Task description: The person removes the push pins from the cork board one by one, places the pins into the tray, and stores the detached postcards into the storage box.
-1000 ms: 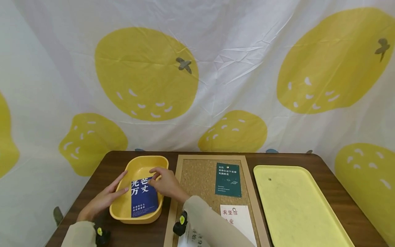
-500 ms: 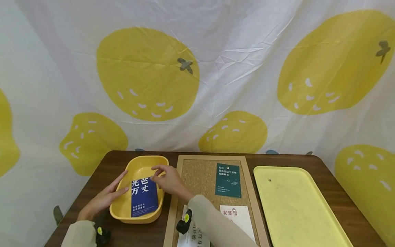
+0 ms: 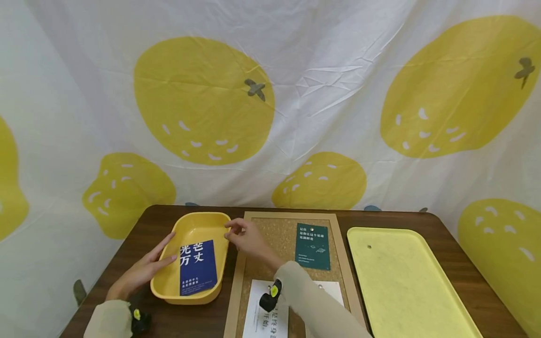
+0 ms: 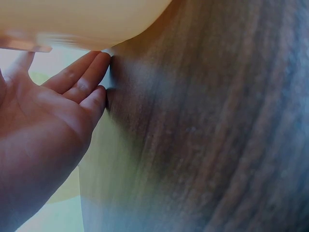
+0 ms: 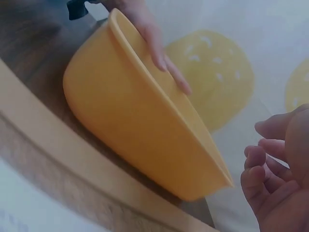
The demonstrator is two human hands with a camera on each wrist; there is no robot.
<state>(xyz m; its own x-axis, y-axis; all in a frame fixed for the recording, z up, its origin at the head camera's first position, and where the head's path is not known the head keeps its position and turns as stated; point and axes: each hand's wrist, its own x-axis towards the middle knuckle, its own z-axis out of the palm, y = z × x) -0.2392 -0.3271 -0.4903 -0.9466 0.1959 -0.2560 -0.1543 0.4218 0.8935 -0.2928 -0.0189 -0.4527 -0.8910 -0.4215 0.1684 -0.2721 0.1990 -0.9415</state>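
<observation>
A blue card with white characters [image 3: 197,270] lies inside the yellow plastic basin [image 3: 186,298]. My left hand [image 3: 139,273] holds the basin's left rim, thumb over the inside and the other fingers along the outer wall. In the left wrist view those fingers [image 4: 89,77] reach under the basin's curved side. My right hand [image 3: 250,240] hovers by the right rim, fingers loosely bent. Seen from the right wrist, thumb and fingers [image 5: 253,157] stand apart from the basin wall with nothing visible between them.
A framed cork board [image 3: 270,237] lies right of the basin. It bears a pinned green card [image 3: 312,246] and white cards [image 3: 264,300], partly behind the right sleeve. Further right is a pale yellow tray [image 3: 405,277] with a small dark pin [image 3: 369,246]. A lemon-print cloth hangs behind.
My right hand has left the blue card's upper corner and moved right, past the basin's rim. The card stays in the basin. My left hand keeps its place.
</observation>
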